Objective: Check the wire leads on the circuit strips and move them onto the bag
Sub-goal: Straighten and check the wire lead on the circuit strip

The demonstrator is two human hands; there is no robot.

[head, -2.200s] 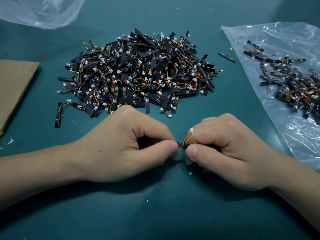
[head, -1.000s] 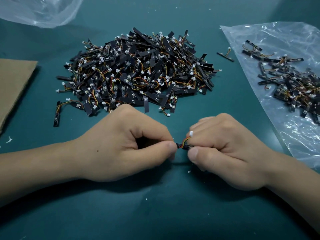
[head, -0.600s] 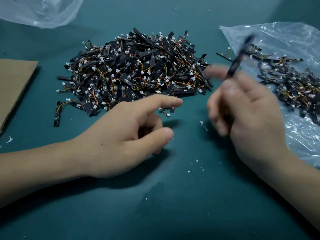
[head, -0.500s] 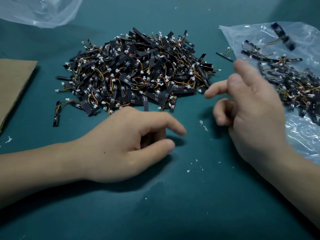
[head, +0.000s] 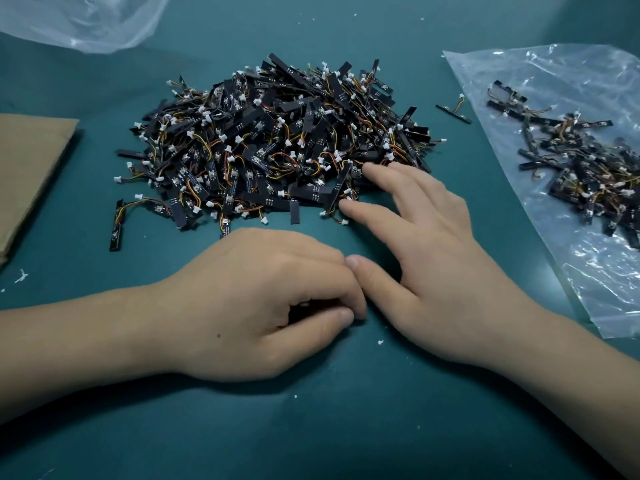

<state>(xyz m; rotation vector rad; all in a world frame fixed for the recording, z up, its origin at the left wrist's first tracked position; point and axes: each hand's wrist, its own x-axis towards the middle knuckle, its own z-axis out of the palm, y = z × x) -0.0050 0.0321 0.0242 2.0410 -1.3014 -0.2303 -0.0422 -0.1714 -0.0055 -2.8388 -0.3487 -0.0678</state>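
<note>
A big pile of black circuit strips with orange-yellow wire leads and white connectors lies in the middle of the teal table. At the right a clear plastic bag lies flat with a smaller heap of strips on it. My right hand reaches forward with straight, spread fingers, and its fingertips touch strips at the pile's near right edge. My left hand rests on the table in front of the pile, fingers loosely curled, holding nothing that shows.
One stray strip lies between the pile and the bag. Another strip sits apart at the pile's left. A brown cardboard sheet lies at the left edge. A second crumpled clear bag is at the far left corner.
Both hands held one strip between them. The right hand then tossed it onto the bag and swung back to the pile's near edge. The left hand let go and curled loosely.
</note>
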